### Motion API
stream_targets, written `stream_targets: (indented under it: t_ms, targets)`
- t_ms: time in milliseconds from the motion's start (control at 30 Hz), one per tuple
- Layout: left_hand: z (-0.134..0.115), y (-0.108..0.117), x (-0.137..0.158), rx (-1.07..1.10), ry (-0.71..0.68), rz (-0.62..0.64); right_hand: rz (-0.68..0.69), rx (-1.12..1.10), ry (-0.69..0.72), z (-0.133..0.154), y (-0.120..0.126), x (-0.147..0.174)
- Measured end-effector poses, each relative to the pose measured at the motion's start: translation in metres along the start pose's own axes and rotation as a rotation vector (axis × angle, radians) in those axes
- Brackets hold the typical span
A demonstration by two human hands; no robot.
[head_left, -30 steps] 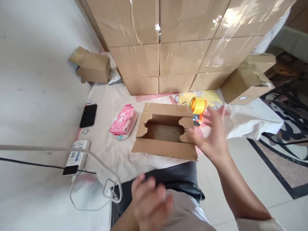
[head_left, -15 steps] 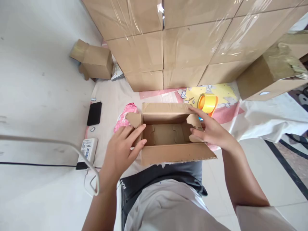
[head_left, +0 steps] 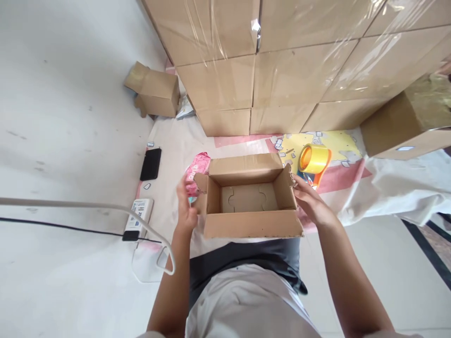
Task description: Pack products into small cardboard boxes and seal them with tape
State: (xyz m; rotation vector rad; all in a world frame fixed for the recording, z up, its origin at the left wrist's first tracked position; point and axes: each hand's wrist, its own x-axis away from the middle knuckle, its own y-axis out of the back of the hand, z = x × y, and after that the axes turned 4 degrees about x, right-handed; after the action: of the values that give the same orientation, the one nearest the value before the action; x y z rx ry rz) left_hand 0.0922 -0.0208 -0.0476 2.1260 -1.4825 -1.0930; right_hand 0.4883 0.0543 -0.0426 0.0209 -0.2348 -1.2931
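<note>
An open cardboard box sits upright in front of my lap, its long flaps folded outward. Its inside is bare, with curved cut lines in the bottom. At the box's left end is my left hand, slightly blurred, fingers apart beside the short flap and in front of a pink printed packet. My right hand is open at the right end, with stretched fingers against the outside of the torn-edged short flap. Some of its fingertips are hidden.
Wrapped cardboard boxes form a wall ahead. A yellow tape roll lies right of the box. To the left are a black phone-like object, a white power strip and a small open carton. A pale cable crosses the left side.
My right hand has moved from inside the box to outside its right end, and the right short flap now stands up. My left hand has drawn off the left rim. The view has shifted.
</note>
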Motion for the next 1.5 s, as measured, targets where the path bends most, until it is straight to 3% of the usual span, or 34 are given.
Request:
stream_targets:
  t_ms: [67, 100, 233, 300, 367, 467, 600, 667, 733, 800, 867, 967, 1033, 1100, 1200, 1300, 1367, 1500]
  targets:
    - [0.010, 0.007, -0.022, -0.068, 0.096, -0.129, -0.059, -0.136, 0.025, -0.011, -0.012, 0.004]
    - [0.015, 0.010, -0.033, -0.107, 0.135, -0.093, -0.080, -0.176, 0.020, -0.014, -0.016, 0.006]
    - [0.018, 0.014, -0.054, -0.146, 0.266, 0.303, -0.169, -0.141, 0.001, -0.018, -0.020, 0.016]
    - [0.010, 0.010, -0.050, -0.150, 0.302, 0.339, -0.222, -0.135, 0.022, -0.014, -0.018, 0.018]
    - [0.001, 0.005, -0.042, -0.158, 0.318, 0.315, -0.283, -0.141, 0.083, -0.006, -0.014, 0.017]
    - [-0.003, 0.001, -0.031, -0.005, 0.371, 0.203, -0.368, -0.154, 0.289, 0.020, -0.004, 0.013]
    - [0.008, 0.003, -0.018, 0.533, 0.686, -0.050, -0.388, -0.075, 0.578, 0.070, 0.007, 0.009]
    - [0.010, 0.007, -0.010, 0.755, 0.758, -0.181, -0.371, -0.010, 0.684, 0.095, 0.008, 0.008]
    - [0.002, 0.019, -0.005, 0.757, 0.591, -0.342, -0.312, 0.069, 0.768, 0.120, 0.005, 0.006]
    - [-0.018, 0.041, -0.005, 0.500, 0.291, -0.487, -0.213, 0.171, 0.857, 0.147, 0.001, 0.005]
    - [-0.047, 0.066, -0.010, 0.142, -0.021, -0.515, -0.120, 0.312, 0.949, 0.177, -0.003, 0.005]
    - [-0.099, 0.092, -0.022, -0.216, -0.496, -0.303, 0.041, 0.605, 1.039, 0.223, -0.016, 0.011]
    - [-0.128, 0.090, -0.028, -0.306, -0.752, -0.156, 0.214, 0.815, 1.044, 0.242, -0.030, 0.015]
    - [-0.146, 0.076, -0.032, -0.295, -0.891, -0.118, 0.376, 0.922, 1.010, 0.242, -0.049, 0.015]
    - [-0.150, 0.044, -0.028, -0.232, -0.927, -0.135, 0.475, 0.907, 0.946, 0.215, -0.071, 0.011]
    - [-0.132, 0.022, -0.016, -0.213, -0.849, -0.134, 0.446, 0.952, 0.850, 0.184, -0.077, 0.003]
    - [-0.114, 0.016, -0.005, -0.181, -0.681, -0.161, 0.429, 1.007, 0.786, 0.177, -0.076, -0.003]
    - [-0.086, 0.012, 0.017, -0.059, -0.205, -0.180, 0.445, 1.120, 0.695, 0.178, -0.077, -0.024]
